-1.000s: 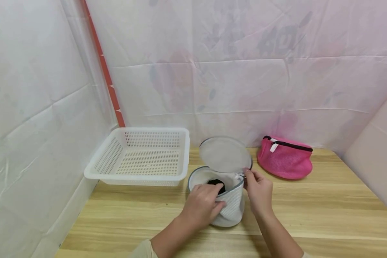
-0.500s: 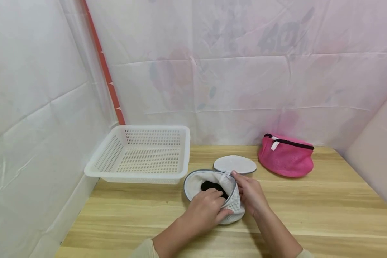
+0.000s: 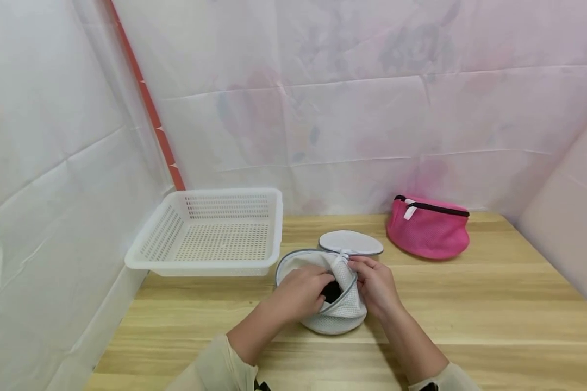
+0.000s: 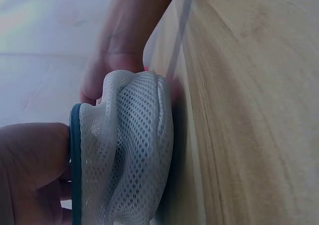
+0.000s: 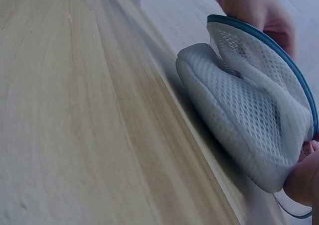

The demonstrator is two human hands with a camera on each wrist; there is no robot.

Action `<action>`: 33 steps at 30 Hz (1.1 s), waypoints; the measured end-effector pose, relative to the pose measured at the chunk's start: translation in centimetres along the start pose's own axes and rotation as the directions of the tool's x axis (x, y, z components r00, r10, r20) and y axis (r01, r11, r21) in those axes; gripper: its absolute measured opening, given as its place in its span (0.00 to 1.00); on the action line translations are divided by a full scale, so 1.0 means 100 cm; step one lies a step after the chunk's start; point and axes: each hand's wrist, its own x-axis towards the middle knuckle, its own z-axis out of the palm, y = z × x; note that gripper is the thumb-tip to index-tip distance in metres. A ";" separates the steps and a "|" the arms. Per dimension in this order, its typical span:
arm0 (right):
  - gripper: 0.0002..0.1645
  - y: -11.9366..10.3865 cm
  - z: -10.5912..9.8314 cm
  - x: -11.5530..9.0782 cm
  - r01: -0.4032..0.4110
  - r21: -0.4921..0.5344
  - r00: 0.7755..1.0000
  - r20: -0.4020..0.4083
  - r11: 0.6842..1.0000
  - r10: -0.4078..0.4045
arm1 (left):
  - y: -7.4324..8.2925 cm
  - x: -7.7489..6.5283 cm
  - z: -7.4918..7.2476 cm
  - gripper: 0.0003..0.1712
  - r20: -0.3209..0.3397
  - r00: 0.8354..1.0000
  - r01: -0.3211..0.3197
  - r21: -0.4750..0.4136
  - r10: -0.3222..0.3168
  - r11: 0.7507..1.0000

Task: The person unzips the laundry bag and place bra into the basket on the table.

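Note:
A white mesh laundry bag (image 3: 335,320) with a blue-edged rim sits on the table, its round lid (image 3: 350,241) folded back behind it. My left hand (image 3: 298,290) reaches over the rim into the bag's mouth. Its curled fingers and thumb are at a black cloth-like bundle (image 3: 331,292), partly hidden by the hand and the mesh. My right hand (image 3: 375,285) pinches the bag's right rim beside the zipper end. In the left wrist view, the mesh side (image 4: 134,150) sags in folds, with the left hand (image 4: 35,170) at its rim. The right wrist view shows the same creased side (image 5: 239,105).
A white plastic basket (image 3: 204,265) with slotted walls stands at the back left of the wooden table (image 3: 469,315). At the back right lies a pink mesh pouch (image 3: 428,232) with a black zipper. Pale sheeting (image 3: 342,119) hangs behind and at both sides.
The lid has dropped from upright to lying back. The bag has sunk lower and its mouth has tipped and widened. My left hand has shifted further over the mouth, uncovering the bundle's right side.

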 end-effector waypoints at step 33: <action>0.06 0.011 -0.012 0.011 0.017 -0.020 0.994 -0.103 1.000 -0.019 | -0.002 0.022 -0.002 0.36 -0.121 0.851 0.368 -0.556 -0.510 0.745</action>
